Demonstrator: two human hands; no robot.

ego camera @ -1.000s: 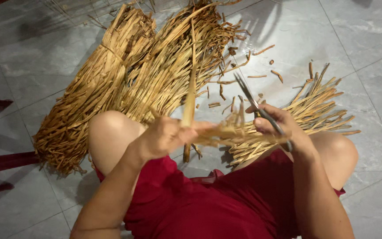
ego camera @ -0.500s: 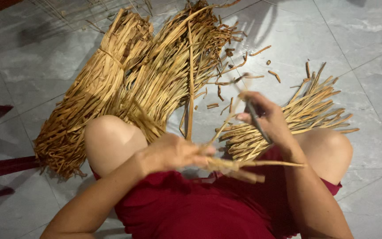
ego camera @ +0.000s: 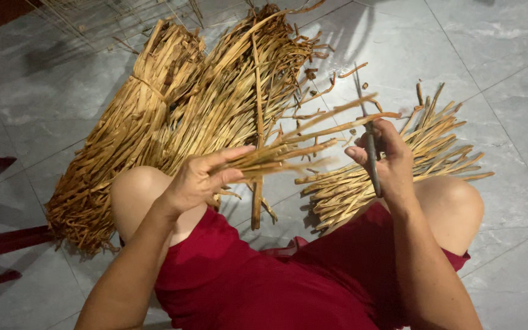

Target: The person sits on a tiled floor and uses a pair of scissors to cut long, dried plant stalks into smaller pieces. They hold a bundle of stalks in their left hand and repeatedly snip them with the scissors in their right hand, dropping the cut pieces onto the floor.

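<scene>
Left hand (ego camera: pixel 200 180) has swung its bunch of straw strips (ego camera: pixel 288 143) up and out toward the right since half a second ago.

It's clamped around the strips, fanned tips pointing at the right hand (ego camera: pixel 386 156), which grips a pair of scissors (ego camera: pixel 369 143) upright just beside them. Cut strips pile (ego camera: pixel 392 162) lies on the tile floor (ego camera: pixel 508 79) by the right knee, big tied bundles (ego camera: pixel 172 116) further back.

There are no boxes, packets, labels, signs or screens here, not even near the big straw bundle (ego camera: pixel 135 140) on the floor
</scene>
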